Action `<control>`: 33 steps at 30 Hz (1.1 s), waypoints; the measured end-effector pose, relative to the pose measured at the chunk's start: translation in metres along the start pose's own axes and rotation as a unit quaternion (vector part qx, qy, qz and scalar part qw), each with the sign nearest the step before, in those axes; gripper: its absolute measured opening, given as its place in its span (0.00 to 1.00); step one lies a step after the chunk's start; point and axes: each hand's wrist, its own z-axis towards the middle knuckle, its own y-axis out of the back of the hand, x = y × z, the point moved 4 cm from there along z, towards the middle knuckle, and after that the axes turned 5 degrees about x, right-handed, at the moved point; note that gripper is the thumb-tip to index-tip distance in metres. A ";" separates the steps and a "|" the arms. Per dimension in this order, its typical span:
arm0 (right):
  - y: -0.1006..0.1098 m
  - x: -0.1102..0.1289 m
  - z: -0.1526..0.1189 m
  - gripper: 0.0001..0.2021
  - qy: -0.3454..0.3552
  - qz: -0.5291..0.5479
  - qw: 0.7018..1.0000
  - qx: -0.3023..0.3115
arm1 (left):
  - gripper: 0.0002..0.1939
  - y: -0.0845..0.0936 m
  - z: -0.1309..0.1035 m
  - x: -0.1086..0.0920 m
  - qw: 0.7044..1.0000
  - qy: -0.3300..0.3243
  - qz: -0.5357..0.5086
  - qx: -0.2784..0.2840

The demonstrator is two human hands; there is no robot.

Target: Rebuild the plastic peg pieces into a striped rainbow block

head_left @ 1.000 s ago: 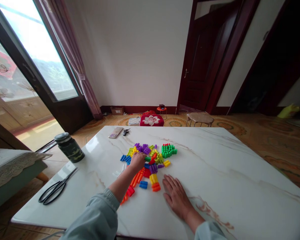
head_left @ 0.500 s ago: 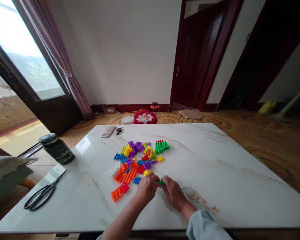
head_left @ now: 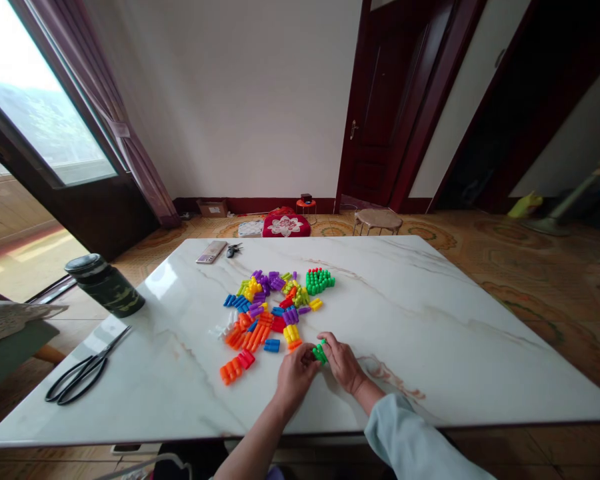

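Between my two hands is a small piece of green toy blocks with rounded knobs, held just above or on the table's near half. The fingers of my left hand pinch its left side. My right hand grips it from the right, fingers curled over the top edge. Just beyond my left hand lie yellow blocks with orange ones at their near end. A blue block pair lies to the left. Farther back stands a joined green cluster with red tips along its top.
A pile of purple blocks, orange blocks and other colours spreads across the marble table. Black-handled scissors and a camouflage-patterned flask are at the left. A phone and keys lie near the far edge.
The green piece has turned between my hands, so more of its knobs show. The whole view has shifted slightly, and the orange-ended yellow blocks are less covered by my left hand.
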 end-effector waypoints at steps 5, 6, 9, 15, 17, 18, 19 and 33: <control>0.000 -0.003 0.002 0.13 0.015 -0.002 1.000 -0.028 | 0.07 0.007 0.002 0.005 0.998 0.001 0.014 -0.068; -0.001 -0.004 0.002 0.12 0.017 -0.008 0.999 -0.032 | 0.06 0.010 0.001 0.006 0.997 -0.006 0.023 -0.079; -0.001 -0.006 0.003 0.12 0.013 -0.036 0.998 -0.039 | 0.07 0.017 0.000 0.005 0.994 -0.040 0.068 -0.078; 0.003 0.007 -0.001 0.14 0.061 -0.078 0.995 -0.004 | 0.10 0.043 -0.001 0.006 0.982 -0.042 0.168 -0.075; 0.001 0.014 -0.002 0.17 0.092 -0.110 0.989 0.036 | 0.11 0.051 0.000 0.008 0.976 -0.042 0.199 -0.078; 0.000 0.016 -0.003 0.18 0.099 -0.126 0.986 0.054 | 0.11 0.053 0.000 0.008 0.973 -0.042 0.213 -0.079; -0.001 0.018 -0.003 0.19 0.102 -0.140 0.983 0.068 | 0.11 0.055 0.000 0.009 0.970 -0.040 0.225 -0.081; 0.013 0.016 0.006 0.04 0.018 -0.192 0.981 -0.005 | 0.11 0.043 0.001 0.008 0.937 -0.059 0.342 -0.029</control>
